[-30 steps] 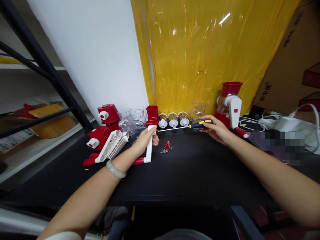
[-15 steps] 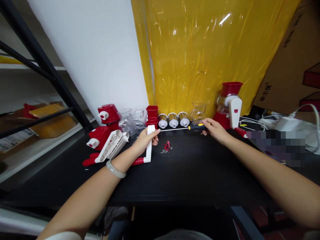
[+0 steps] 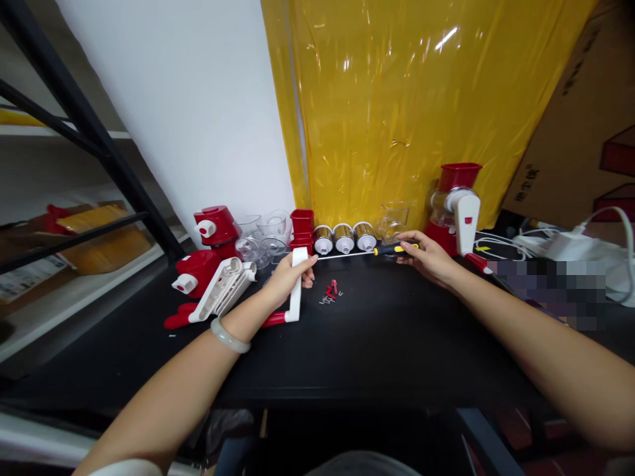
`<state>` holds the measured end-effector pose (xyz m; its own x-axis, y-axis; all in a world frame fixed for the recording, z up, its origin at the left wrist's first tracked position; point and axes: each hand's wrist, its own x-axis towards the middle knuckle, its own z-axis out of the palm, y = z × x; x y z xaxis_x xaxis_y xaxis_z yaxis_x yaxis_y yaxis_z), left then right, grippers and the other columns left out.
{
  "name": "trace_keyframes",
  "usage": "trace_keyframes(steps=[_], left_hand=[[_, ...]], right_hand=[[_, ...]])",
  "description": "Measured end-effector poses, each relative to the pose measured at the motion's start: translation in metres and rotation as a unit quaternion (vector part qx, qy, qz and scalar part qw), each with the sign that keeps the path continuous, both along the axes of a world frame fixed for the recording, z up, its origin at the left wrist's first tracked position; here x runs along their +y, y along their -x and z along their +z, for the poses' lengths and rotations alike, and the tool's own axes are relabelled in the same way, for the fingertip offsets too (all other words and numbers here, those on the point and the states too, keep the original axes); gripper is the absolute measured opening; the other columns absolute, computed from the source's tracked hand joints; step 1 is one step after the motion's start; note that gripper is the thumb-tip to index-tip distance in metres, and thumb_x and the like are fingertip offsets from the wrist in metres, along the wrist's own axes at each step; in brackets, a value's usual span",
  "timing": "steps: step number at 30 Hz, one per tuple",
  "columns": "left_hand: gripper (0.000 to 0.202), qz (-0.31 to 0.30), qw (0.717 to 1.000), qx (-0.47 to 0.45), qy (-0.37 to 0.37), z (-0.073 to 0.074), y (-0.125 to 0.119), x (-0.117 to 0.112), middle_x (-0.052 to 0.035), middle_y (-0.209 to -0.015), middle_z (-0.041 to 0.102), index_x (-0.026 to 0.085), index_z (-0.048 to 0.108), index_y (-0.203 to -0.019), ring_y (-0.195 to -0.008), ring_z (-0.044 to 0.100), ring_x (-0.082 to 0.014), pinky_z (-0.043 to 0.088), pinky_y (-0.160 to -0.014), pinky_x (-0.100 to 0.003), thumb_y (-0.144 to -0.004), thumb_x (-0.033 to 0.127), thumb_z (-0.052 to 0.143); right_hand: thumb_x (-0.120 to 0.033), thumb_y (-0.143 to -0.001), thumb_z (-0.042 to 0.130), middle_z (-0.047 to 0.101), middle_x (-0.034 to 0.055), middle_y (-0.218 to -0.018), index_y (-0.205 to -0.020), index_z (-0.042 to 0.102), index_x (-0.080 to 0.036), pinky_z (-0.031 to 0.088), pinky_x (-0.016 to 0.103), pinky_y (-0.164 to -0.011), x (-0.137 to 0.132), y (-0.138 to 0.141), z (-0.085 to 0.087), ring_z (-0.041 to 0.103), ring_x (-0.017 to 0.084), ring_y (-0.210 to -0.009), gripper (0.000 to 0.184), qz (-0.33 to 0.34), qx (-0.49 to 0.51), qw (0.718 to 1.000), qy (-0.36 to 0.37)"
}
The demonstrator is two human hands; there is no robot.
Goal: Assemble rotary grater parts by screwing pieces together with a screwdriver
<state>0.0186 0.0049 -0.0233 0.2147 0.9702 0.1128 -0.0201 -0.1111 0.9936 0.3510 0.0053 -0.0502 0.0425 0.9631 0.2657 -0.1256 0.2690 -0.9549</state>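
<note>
My left hand [image 3: 286, 277] is closed around the upper end of a white crank handle [image 3: 296, 291] that stands upright on the black table [image 3: 377, 344], its red grip lying at the bottom left. My right hand [image 3: 427, 256] grips the black-and-yellow handle of a long screwdriver [image 3: 370, 252]. The shaft lies level, and its tip meets the top of the white crank handle by my left fingers. Small red parts and screws [image 3: 330, 293] lie on the table just below the shaft.
Behind stand three metal drum blades [image 3: 344, 238], clear plastic cups [image 3: 262, 235], red housings [image 3: 214, 226], a stack of white handles [image 3: 223, 287] and an assembled red-and-white grater [image 3: 456, 208]. Yellow plastic sheet [image 3: 397, 106] hangs behind. A black shelf frame [image 3: 89, 132] stands left, white cables [image 3: 570, 244] right.
My right hand has turned a little on the screwdriver handle, shifting slightly left then back. The left hand and the crank handle have stayed put.
</note>
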Motion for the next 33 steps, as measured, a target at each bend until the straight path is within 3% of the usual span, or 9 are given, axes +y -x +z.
trace_keyframes(steps=[9,13,16,19,24,33], left_hand=[[0.051,0.005,1.0,-0.002,0.0,-0.0018,0.0013,0.0018,0.0023,-0.057,0.063,0.017,0.054,-0.081,-0.044,0.056,-0.0099,0.047,-0.042,-0.019,-0.064,0.051,0.088],[0.051,0.007,1.0,0.002,0.004,-0.002,0.0014,0.0017,0.0022,-0.057,0.063,0.018,0.054,-0.081,-0.044,0.056,-0.01,0.046,-0.042,-0.019,-0.064,0.05,0.089],[0.05,0.008,1.0,-0.002,0.006,-0.0012,0.0013,0.0015,0.0024,-0.056,0.063,0.018,0.054,-0.082,-0.044,0.056,-0.0101,0.046,-0.042,-0.02,-0.065,0.049,0.089],[0.049,0.008,1.0,-0.001,0.007,-0.0009,0.0016,0.0016,0.0021,-0.056,0.062,0.018,0.054,-0.082,-0.044,0.056,-0.0104,0.046,-0.042,-0.02,-0.065,0.049,0.089],[0.048,0.005,1.0,0.006,0.003,-0.0011,0.0018,0.0015,0.0016,-0.057,0.062,0.018,0.054,-0.081,-0.044,0.056,-0.0104,0.046,-0.042,-0.02,-0.066,0.048,0.088],[0.049,0.006,1.0,-0.01,0.005,0.0027,0.0012,-0.0006,0.0021,-0.056,0.062,0.017,0.054,-0.079,-0.044,0.055,-0.0095,0.045,-0.043,-0.019,-0.065,0.05,0.089]], right_hand=[[-0.041,-0.068,0.088,0.064,-0.0005,-0.102,-0.103,0.064,-0.03,0.058,0.036,-0.08,-0.0075,-0.001,0.0066,0.067,0.016,-0.086,0.044,0.066,0.019,0.998,0.016],[-0.06,-0.073,0.079,0.068,0.0006,-0.09,-0.097,0.061,-0.028,0.058,0.038,-0.073,-0.0029,-0.0001,0.0046,0.07,0.019,-0.075,0.044,0.031,-0.027,0.999,0.025],[-0.079,-0.077,0.062,0.064,0.0004,-0.065,-0.093,0.06,-0.026,0.054,0.037,-0.062,0.0001,-0.0004,0.0015,0.065,0.02,-0.059,0.056,-0.002,-0.105,0.994,0.017],[-0.082,-0.078,0.057,0.054,-0.0029,-0.052,-0.091,0.061,-0.024,0.049,0.032,-0.054,0.0004,-0.0009,-0.0001,0.055,0.016,-0.048,0.06,-0.019,-0.176,0.984,-0.013],[-0.077,-0.073,0.068,0.056,-0.0037,-0.062,-0.092,0.063,-0.022,0.046,0.028,-0.054,0.0007,-0.0003,-0.0004,0.053,0.012,-0.05,0.058,-0.022,-0.148,0.988,-0.032],[-0.065,-0.066,0.082,0.065,0.0034,-0.107,-0.099,0.064,-0.024,0.057,0.032,-0.068,0.0012,-0.001,-0.0031,0.063,0.012,-0.069,0.056,-0.013,-0.079,0.997,-0.004]])
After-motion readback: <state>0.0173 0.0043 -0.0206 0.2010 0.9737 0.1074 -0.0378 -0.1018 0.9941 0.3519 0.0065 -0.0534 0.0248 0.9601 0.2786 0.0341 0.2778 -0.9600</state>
